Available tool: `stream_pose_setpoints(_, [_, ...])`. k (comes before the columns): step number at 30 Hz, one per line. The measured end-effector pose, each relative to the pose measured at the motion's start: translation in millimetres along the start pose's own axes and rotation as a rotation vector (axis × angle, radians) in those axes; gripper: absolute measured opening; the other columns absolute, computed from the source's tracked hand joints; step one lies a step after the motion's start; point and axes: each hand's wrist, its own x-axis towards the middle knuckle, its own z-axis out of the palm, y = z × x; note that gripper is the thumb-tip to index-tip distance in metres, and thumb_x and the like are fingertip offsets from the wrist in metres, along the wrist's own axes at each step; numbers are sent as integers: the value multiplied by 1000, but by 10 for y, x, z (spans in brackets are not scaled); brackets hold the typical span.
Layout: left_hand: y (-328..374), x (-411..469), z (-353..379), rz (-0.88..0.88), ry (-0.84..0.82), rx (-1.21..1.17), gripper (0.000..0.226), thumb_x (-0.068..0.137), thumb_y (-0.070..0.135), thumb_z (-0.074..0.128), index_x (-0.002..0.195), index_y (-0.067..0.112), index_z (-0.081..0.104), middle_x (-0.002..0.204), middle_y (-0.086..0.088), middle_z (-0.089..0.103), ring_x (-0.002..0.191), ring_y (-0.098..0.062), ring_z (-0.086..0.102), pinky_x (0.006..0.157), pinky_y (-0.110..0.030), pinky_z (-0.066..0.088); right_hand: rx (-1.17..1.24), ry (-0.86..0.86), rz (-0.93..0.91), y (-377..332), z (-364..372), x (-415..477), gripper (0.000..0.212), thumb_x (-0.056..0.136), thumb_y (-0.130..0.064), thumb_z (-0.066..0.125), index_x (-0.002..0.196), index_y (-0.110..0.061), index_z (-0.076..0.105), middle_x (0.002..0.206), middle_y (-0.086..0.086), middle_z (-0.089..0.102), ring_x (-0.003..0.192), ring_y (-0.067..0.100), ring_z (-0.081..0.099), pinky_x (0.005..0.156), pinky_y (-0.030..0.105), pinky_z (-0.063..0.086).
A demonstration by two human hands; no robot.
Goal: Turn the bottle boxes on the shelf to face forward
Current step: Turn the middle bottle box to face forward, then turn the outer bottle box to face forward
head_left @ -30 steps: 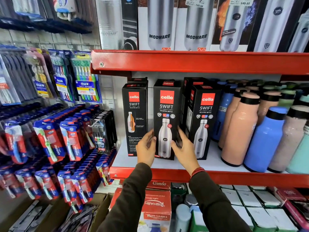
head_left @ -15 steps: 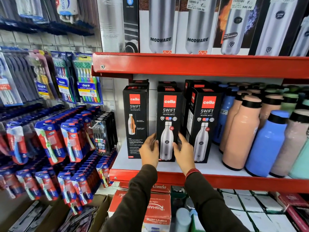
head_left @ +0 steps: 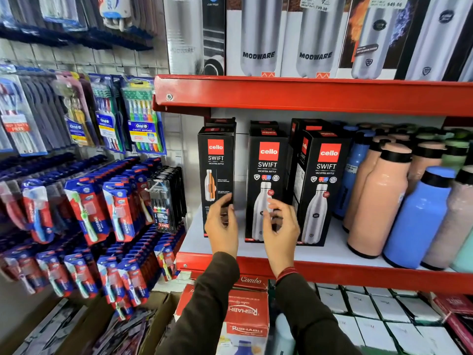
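Standing upright on the red metal shelf (head_left: pixel 358 274), three glossy black cardboard boxes (head_left: pixel 266 175) face forward; left hand (head_left: pixel 222 226) and right hand (head_left: pixel 280 230) hover loosely spread, blurred.

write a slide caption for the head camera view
Both open hands, left hand and right hand, hover before three front-row Cello Swift boxes on a red shelf.

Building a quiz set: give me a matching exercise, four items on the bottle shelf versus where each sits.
Things:
1. Cello box with the orange bottle picture
2. Middle Cello Swift box
3. Peach bottle
4. Blue bottle with black cap

Places:
A. between two other Cello boxes
B. leftmost on the shelf
C. front row, right of the peach bottle
D. just right of the Cello boxes

Pairs: 1-B, 2-A, 3-D, 4-C
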Motion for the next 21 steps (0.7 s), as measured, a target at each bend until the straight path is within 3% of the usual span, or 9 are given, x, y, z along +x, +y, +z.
stream_pose_setpoints(2, [9, 82, -96, 106, 71, 69, 32, 95, 3, 53, 124, 14, 60, 123, 0, 60, 117, -11, 57, 101, -21, 45, 28, -112, -17, -91, 142, -11, 33, 93, -7, 59, 123, -18, 63, 114, -1, 63, 98, 2, 62, 83, 13, 50])
stream_pose_setpoints(4, [-11, 188, -196, 102, 123, 112, 37, 94, 3, 52, 130, 13, 55, 129, -4, 49, 121, -12, 50, 105, -24, 42, 49, -263, 42, -151, 316, -21, 40, 96, -6, 53, 135, -16, 55, 129, 1, 61, 114, 1, 59, 94, 9, 45])
stream_pose_setpoints(7, [-65, 339, -322, 10, 120, 173, 46, 96, 7, 50, 141, 13, 44, 143, -9, 38, 135, -17, 40, 115, -29, 32, 23, -441, 210, -223, 547, -51, 49, 102, -11, 39, 150, -18, 33, 151, 4, 44, 139, 12, 42, 113, 21, 32])
stream_pose_setpoints(10, [-172, 444, -381, -128, -64, 219, 46, 99, 14, 46, 145, 13, 40, 151, -9, 40, 141, -22, 38, 119, -39, 30, -16, -485, 294, -247, 620, -22, 52, 103, -15, 34, 153, -18, 20, 157, 3, 34, 145, 16, 32, 110, 17, 21])
stream_pose_setpoints(12, [-214, 486, -384, -194, -180, 239, 43, 100, 21, 45, 143, 17, 45, 146, -7, 50, 135, -22, 48, 115, -42, 38, -73, -489, 318, -198, 622, 34, 51, 104, -15, 33, 153, -16, 21, 155, 7, 37, 143, 20, 35, 103, 16, 22])
stream_pose_setpoints(13, [-232, 500, -404, -220, -213, 236, 41, 100, 22, 44, 141, 19, 48, 141, -7, 56, 129, -21, 54, 110, -39, 44, -100, -492, 332, -166, 628, 42, 50, 104, -15, 33, 153, -15, 22, 154, 9, 39, 141, 22, 38, 101, 16, 24])
stream_pose_setpoints(15, [-211, 487, -436, -247, -228, 207, 38, 101, 16, 45, 138, 17, 52, 128, -4, 64, 110, -13, 63, 92, -14, 49, -138, -505, 342, -118, 636, 36, 50, 104, -14, 34, 153, -15, 23, 149, 12, 43, 137, 24, 43, 98, 17, 27])
stream_pose_setpoints(17, [-269, 612, -657, -256, -213, 200, 36, 100, 9, 46, 134, 14, 56, 116, 0, 66, 95, -5, 62, 73, 5, 41, -136, -498, 374, -197, 871, -78, 51, 103, -11, 35, 153, -16, 24, 145, 13, 48, 132, 24, 48, 96, 16, 30])
stream_pose_setpoints(21, [-249, 601, -698, -238, -178, 171, 33, 98, 13, 52, 128, 20, 63, 108, 6, 68, 92, 1, 65, 72, 6, 42, -125, -476, 381, -179, 862, -93, 54, 99, -10, 45, 151, -14, 29, 145, 12, 50, 134, 23, 48, 102, 18, 31])
